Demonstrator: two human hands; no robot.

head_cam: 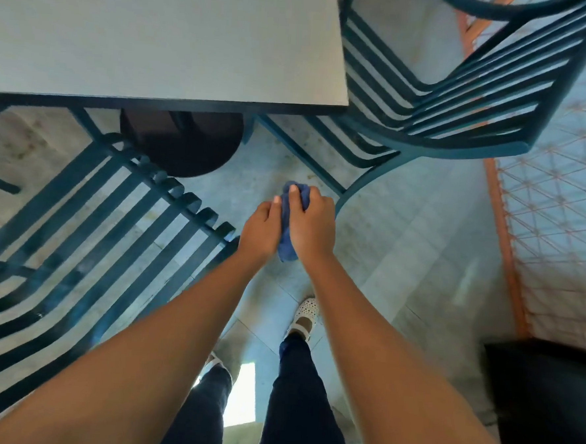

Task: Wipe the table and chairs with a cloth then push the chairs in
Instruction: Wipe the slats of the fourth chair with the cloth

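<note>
Cloth [290,221] is sitting bunched between both hands, held out in the air above the floor [403,249], short of the table [158,42] and touching neither chair. The right hand [310,224] is wrapping its fingers over the upper part of the wad, and the left hand [262,230] is pressing in from the other side with its thumb lying along the fabric; how the left fingers are curling underneath is hidden. A blue tail is hanging out below the two palms and a crumpled tuft is poking out beyond the right knuckles.

It is looking soft, light and floppy, so it is likely to need gathering into a flat pad in one palm before wiping; a loose tail would probably be snagging on slats. It should not be slipping out of a firm grasp.

The near chair [88,230] is standing just left of the grip, pulled out from the table, its slatted back close to the left wrist. The far chair [463,105] is standing beyond and to the right of the grip, at the table's corner. Both are looking like stiff metal frames, probably fairly heavy; the curved top rail of each back seems the best place to be pushing from. The tabletop is looking smooth and hard, beyond the grip and up-left.
</note>
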